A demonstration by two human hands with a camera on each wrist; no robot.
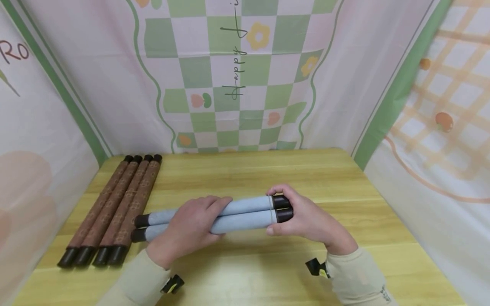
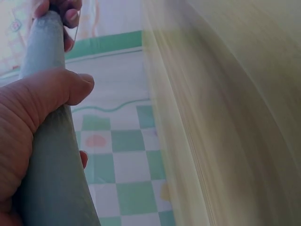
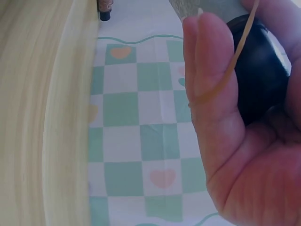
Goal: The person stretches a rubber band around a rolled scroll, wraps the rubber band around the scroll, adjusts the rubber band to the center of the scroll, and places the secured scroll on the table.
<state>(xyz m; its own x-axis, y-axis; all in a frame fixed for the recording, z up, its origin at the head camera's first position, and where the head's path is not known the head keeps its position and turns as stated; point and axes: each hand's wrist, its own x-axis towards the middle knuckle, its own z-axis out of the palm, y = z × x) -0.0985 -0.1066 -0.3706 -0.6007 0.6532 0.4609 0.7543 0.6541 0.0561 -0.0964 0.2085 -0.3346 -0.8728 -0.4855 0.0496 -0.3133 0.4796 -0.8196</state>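
Observation:
Two pale blue rolled scrolls [image 1: 245,222] with black end caps lie side by side, raised over the wooden table. My left hand [image 1: 191,221] grips them both around the middle, its thumb across the near scroll in the left wrist view. At their right ends, my right hand [image 1: 308,216] reaches around the black caps, fingers on the far side and thumb on the near side. A thin tan rubber band [image 3: 230,75] stretches across its fingers in the right wrist view. In the head view the band circles both scrolls just inside the caps.
Several brown patterned scrolls [image 1: 126,204] with black ends lie in a row on the left of the table [image 1: 245,272]. Printed cloth [image 1: 252,72] with green and white checks hangs behind the table, and more cloth flanks both sides.

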